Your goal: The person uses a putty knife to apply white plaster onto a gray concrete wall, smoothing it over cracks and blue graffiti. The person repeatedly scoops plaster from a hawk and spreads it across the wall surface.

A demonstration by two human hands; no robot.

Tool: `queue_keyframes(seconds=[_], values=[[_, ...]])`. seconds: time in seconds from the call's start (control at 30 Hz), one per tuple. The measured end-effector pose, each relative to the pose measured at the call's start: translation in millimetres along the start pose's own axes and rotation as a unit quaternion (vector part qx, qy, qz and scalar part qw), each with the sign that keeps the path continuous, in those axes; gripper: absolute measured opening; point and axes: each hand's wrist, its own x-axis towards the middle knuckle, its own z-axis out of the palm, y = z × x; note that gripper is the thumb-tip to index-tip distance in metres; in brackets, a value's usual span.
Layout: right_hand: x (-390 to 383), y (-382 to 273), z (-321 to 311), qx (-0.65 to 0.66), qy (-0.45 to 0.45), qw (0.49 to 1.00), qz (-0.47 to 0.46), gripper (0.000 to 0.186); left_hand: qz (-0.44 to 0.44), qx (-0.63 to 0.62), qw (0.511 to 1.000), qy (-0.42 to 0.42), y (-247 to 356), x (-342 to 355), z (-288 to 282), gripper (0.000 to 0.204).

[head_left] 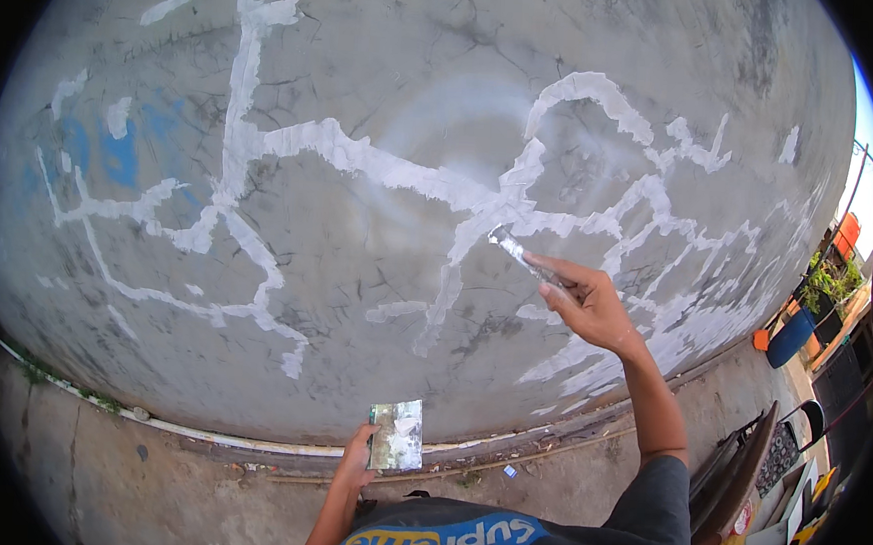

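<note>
- A big grey wall (387, 92) fills almost the whole view. It has dark thin cracks in it.
- On the left side of the wall there is a patch of blue paint (117, 152).
- Long white lines of filler (363, 160) run over the cracks. They branch out like a tree, from the left side to the right side.
- At the foot of the wall a thin white pipe (240, 441) runs along the ground (129, 493).
- The left hand (356, 461) is low down, near the bottom of the wall. Its fingers are clamped on the left edge of a small flat board (396, 434). The board stands upright and has white filler smeared on it.
- The right hand (593, 305) is raised up high. Its fingers are closed tight on a thin putty knife (521, 254).
- The blade of the knife points up and to the left. Its tip is touching the wall, right on a white line of filler.
- Far to the right, by the wall, sit a blue barrel (791, 335) and some green plants (826, 283).
- Dark metal chairs (777, 453) stand at the lower right.
</note>
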Motion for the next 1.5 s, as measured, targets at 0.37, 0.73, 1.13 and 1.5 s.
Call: queue_keyframes(seconds=[0.37, 0.73, 1.13, 1.5], values=[[-86.5, 70.0, 204.8, 0.575, -0.038, 0.787, 0.221, 0.046, -0.051, -0.003, 0.998, 0.036, 14.9, 0.6, -29.4, 0.038], [16.8, -16.0, 41.5, 0.317, 0.295, 0.899, -0.07, 0.046, -0.042, 0.048, 0.996, 0.068, 78.8, -14.7, -77.8, 0.04], [-141.1, 1.9, 74.3, 0.547, 0.405, 0.729, -0.067, 0.041, -0.159, 0.124, 0.979, -0.028, 91.2, 50.5, -104.4, 0.04], [-141.5, 1.9, 105.9, 0.537, 0.324, 0.777, 0.061, 0.046, -0.152, 0.148, 0.975, -0.063, 89.4, 26.9, -31.4, 0.042]])
